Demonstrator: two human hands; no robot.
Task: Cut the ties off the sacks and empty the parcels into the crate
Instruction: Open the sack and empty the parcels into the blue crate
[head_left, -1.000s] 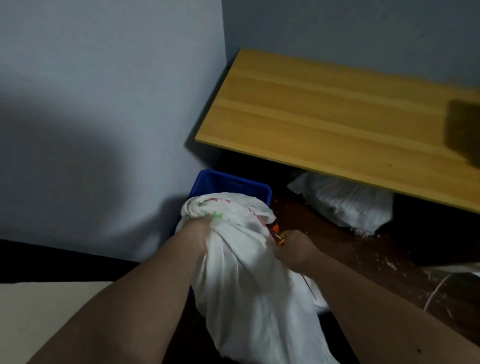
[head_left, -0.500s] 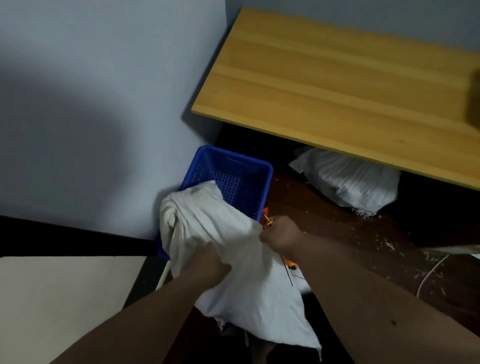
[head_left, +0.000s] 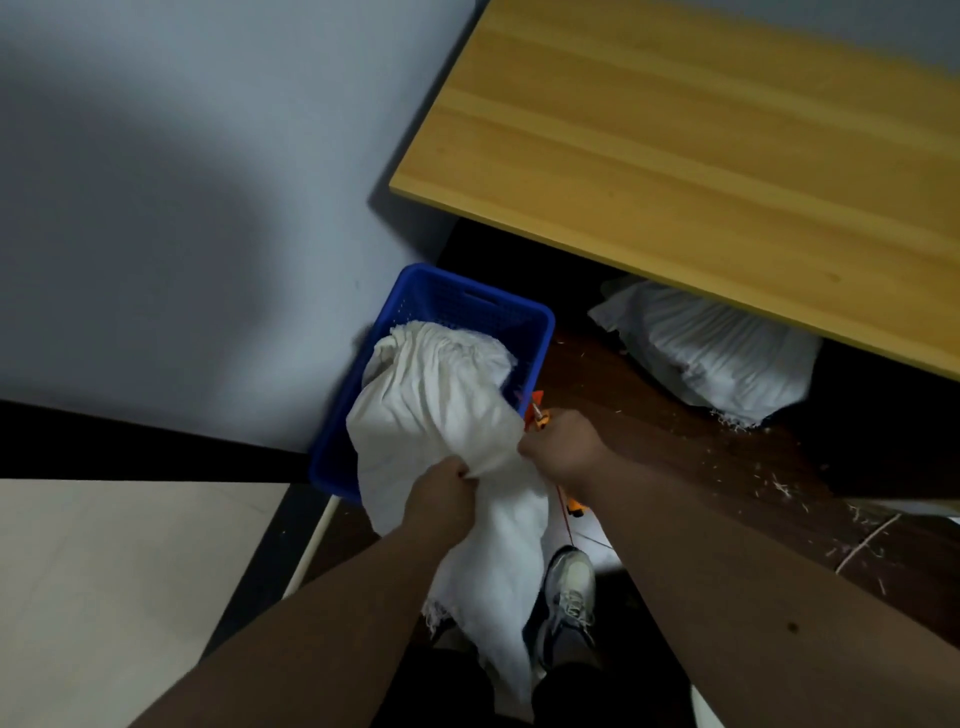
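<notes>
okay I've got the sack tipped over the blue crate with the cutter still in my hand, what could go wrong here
1. The right hand grips the white sack and the orange cutter together, so the tool could snag the cloth or nick a finger.
2. The sack's mouth sits toward the blue crate's left side, so parcels may spill over that rim.
3. The left hand pinches only a fold, which might slip.

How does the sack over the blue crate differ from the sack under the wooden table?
The held sack is gripped by the left hand and right hand, draped limply into the crate; the floor sack lies untouched and looks fuller. Both are white.
</notes>
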